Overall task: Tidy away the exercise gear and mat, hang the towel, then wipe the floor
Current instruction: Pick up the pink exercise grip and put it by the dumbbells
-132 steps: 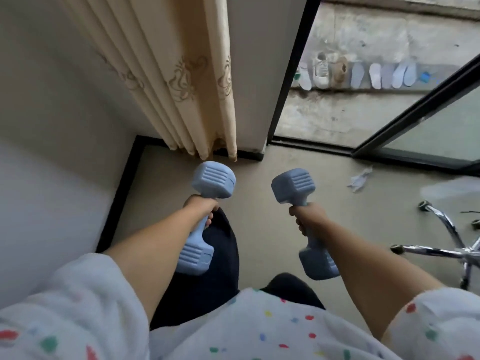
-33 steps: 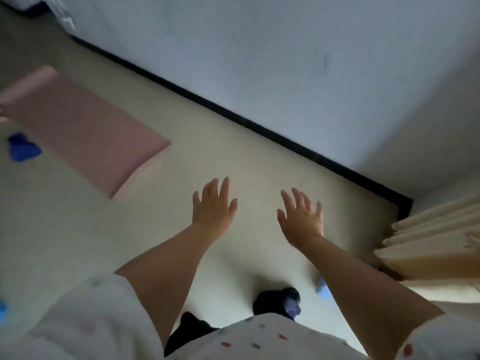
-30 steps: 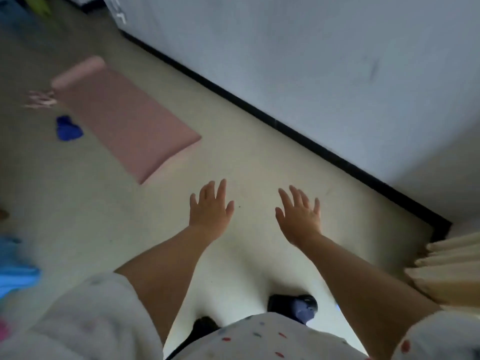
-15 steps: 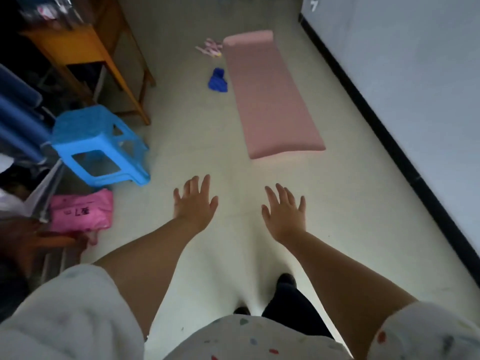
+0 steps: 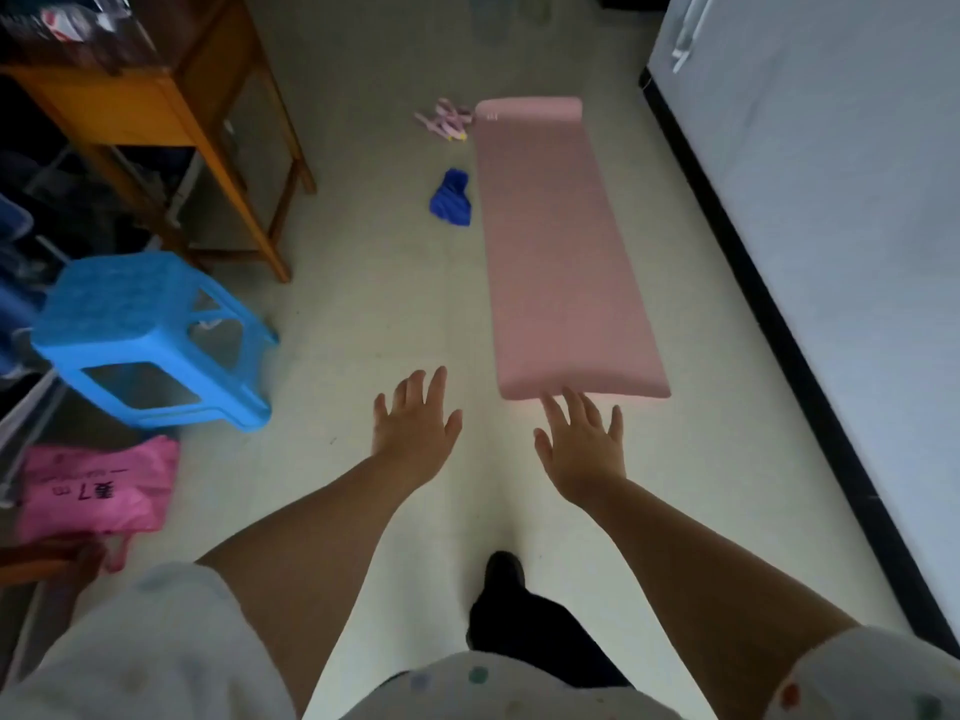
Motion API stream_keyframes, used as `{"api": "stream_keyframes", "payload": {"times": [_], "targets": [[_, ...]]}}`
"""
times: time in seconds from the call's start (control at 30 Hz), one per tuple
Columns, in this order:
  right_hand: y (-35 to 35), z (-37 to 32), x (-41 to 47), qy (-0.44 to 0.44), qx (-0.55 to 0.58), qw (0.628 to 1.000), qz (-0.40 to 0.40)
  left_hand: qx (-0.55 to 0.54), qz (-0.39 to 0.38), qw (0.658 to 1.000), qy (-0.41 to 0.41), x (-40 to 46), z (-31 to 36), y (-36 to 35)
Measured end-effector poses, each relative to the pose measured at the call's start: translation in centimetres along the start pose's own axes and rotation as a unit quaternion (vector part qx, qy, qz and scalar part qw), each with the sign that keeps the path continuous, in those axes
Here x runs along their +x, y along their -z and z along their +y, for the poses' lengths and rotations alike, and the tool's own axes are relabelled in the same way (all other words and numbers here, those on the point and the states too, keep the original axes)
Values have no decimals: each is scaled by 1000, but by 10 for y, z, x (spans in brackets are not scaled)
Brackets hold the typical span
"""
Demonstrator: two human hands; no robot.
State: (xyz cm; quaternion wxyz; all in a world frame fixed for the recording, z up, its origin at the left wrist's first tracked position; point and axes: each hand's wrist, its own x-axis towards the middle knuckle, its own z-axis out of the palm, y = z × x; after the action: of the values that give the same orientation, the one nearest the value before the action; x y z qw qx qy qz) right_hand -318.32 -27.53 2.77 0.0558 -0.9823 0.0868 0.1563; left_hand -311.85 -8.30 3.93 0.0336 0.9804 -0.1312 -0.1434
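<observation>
A pink exercise mat (image 5: pixel 558 252) lies flat on the pale floor, running away from me along the right wall. A crumpled blue towel (image 5: pixel 451 198) sits on the floor by the mat's left edge. A pink tangle of bands or rope (image 5: pixel 445 119) lies near the mat's far left corner. My left hand (image 5: pixel 415 420) and my right hand (image 5: pixel 582 444) are held out in front of me, fingers spread and holding nothing. The right fingertips overlap the mat's near edge in view. The dumbbells are out of view.
A blue plastic stool (image 5: pixel 145 337) stands at the left, with a pink plastic bag (image 5: pixel 91 485) on the floor nearer me. An orange wooden table (image 5: pixel 156 106) stands at the back left. A white wall with a black skirting (image 5: pixel 810 356) runs along the right.
I held two dumbbells by the curtain, and both hands now hold nothing. The view has swung from the wall to along the room, and the mat is nearer.
</observation>
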Motion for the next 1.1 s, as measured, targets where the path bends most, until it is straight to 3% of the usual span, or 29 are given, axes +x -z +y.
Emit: {"api": "stream_keyframes", "payload": {"times": [0.17, 0.37, 0.47, 0.7, 0.97, 1.1], "targets": [[42, 3, 116, 13, -26, 999, -26, -34, -11, 999, 38, 88, -8, 27], [67, -77, 261, 117, -18, 992, -37, 0, -25, 991, 135, 199, -104, 43], [82, -119, 341, 127, -9, 991, -32, 6, -21, 988, 151, 270, -151, 60], [150, -181, 506, 98, 11, 994, -49, 9, -32, 991, 127, 445, -225, 145], [205, -166, 703, 52, -15, 998, -42, -4, -24, 999, 42, 664, -223, 203], [249, -163, 820, 67, -16, 997, -32, -5, -17, 998, 59, 779, -227, 234]]}}
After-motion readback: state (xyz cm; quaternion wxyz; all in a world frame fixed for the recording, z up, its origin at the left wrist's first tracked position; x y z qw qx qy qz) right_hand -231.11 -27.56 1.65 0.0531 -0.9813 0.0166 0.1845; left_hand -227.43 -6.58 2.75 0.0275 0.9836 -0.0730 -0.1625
